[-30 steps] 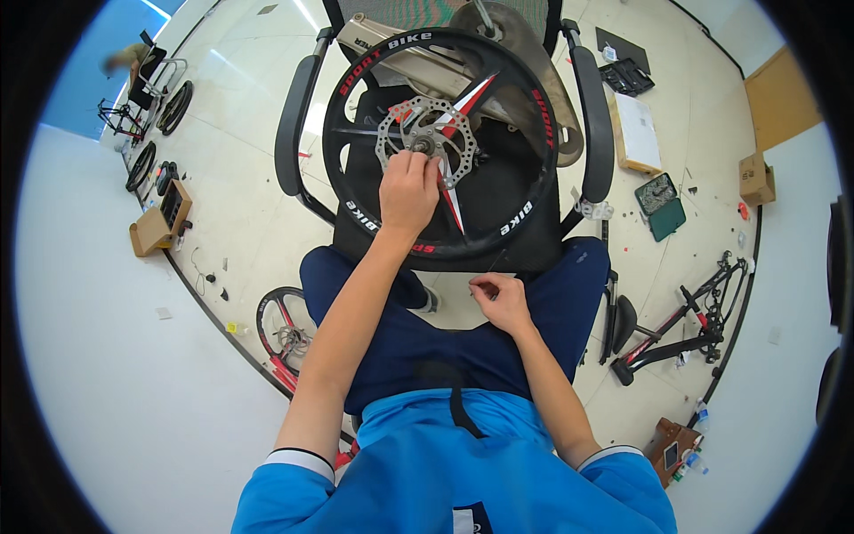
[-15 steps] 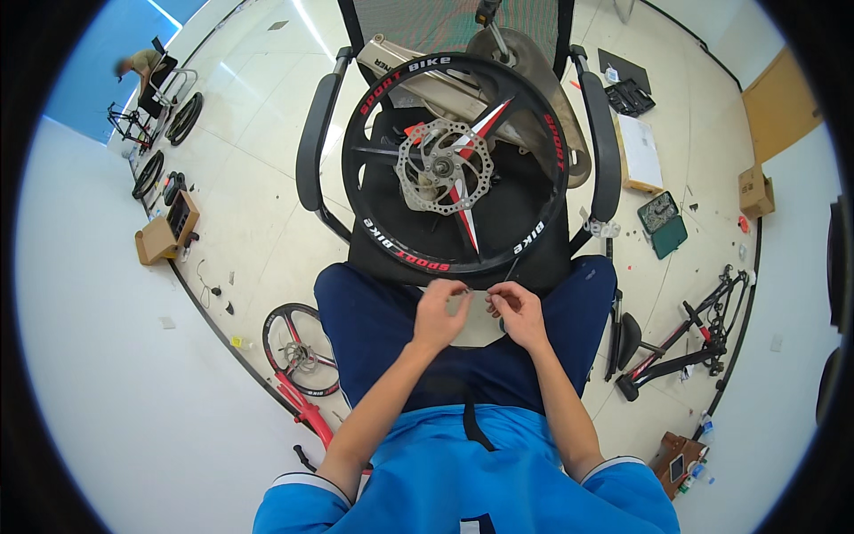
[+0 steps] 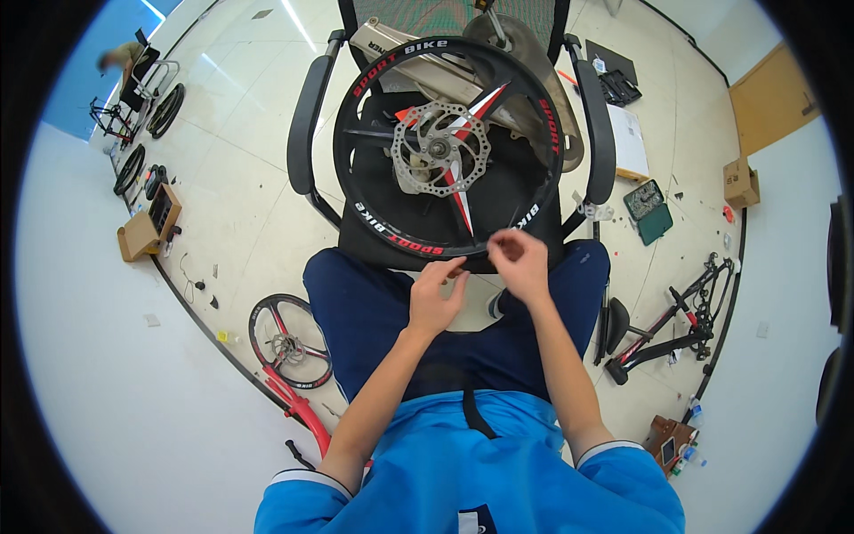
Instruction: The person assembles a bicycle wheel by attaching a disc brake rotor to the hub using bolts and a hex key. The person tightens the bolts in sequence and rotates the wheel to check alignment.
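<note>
A black bicycle wheel (image 3: 418, 246) with printed lettering and red-and-white spokes lies flat on the seat of a black office chair (image 3: 601, 125) before me. A silver brake disc (image 3: 425, 117) faces up at its hub. My left hand (image 3: 433, 298) hovers just off the wheel's near edge, thumb and fingers apart, with nothing visible between them. My right hand (image 3: 523, 265) is at the near right part of the rim, its fingers curled together in a pinch. Whatever they hold, if anything, is too small and blurred to make out.
Behind the wheel, a pale metal frame part (image 3: 418, 62) rests on the chair. To the right are a green case (image 3: 656, 222) and a black bike frame (image 3: 654, 350); to the left, another wheel (image 3: 289, 347) beside a red frame (image 3: 302, 409). A person (image 3: 127, 60) sits far left.
My right hand has moved up and away from the left, to the wheel's rim. The left hand's fingers have spread apart. The whole view has shifted slightly.
</note>
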`<state>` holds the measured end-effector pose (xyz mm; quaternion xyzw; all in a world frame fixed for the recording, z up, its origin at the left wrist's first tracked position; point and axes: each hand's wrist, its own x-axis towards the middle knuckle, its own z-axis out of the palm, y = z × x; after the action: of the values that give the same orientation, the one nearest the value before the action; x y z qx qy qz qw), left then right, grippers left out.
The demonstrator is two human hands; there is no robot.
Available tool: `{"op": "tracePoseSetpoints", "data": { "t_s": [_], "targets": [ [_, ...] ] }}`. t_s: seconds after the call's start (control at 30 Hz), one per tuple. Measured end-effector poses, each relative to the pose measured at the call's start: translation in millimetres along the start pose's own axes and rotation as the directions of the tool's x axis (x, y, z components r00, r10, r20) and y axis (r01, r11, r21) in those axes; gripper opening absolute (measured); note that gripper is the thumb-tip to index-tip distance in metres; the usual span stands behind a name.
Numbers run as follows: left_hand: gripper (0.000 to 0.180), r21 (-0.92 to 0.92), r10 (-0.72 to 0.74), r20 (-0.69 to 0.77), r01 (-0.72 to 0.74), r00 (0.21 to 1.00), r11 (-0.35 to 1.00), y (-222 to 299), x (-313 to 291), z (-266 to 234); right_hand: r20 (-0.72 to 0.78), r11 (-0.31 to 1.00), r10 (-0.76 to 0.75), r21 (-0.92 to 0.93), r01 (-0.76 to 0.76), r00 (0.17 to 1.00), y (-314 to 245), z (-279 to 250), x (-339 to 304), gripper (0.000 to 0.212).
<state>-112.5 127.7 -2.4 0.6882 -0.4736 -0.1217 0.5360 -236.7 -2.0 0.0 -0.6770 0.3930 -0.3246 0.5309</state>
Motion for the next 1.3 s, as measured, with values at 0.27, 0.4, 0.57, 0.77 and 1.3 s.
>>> {"op": "tracePoseSetpoints", "data": {
  "t_s": [0.27,0.4,0.57,0.77,1.3],
  "targets": [
    [0.016,0.104,0.138,-0.111,-0.126,0.984,0.987,-40.9,-38.9,-8.6,0.255,0.733,0.025,-0.662,0.156,0.967,-1.6,4.7,106.3,0.026],
    [0.016,0.080,0.033,-0.153,-0.021,0.988,0.997,-44.5,-39.9,-9.0,0.153,0.855,-0.003,-0.512,0.082,0.988,-2.7,17.9,88.2,0.034],
    [0.016,0.017,-0.065,-0.141,0.068,0.988,0.998,-47.2,-39.4,-3.8,-0.008,0.940,0.235,0.255,-0.225,0.972,-5.1,13.9,93.5,0.035],
    [0.015,-0.038,-0.156,-0.124,0.152,0.980,0.988,-52.3,-38.7,0.6,-0.151,0.924,0.244,0.337,-0.182,0.958,-50.3,27.9,154.0,0.050],
    [0.013,-0.042,-0.334,-0.109,0.331,0.936,0.943,-56.6,-51.0,-7.2,-0.103,0.991,0.088,0.106,-0.077,0.991,-57.2,59.9,145.8,0.047]
  ]
}}
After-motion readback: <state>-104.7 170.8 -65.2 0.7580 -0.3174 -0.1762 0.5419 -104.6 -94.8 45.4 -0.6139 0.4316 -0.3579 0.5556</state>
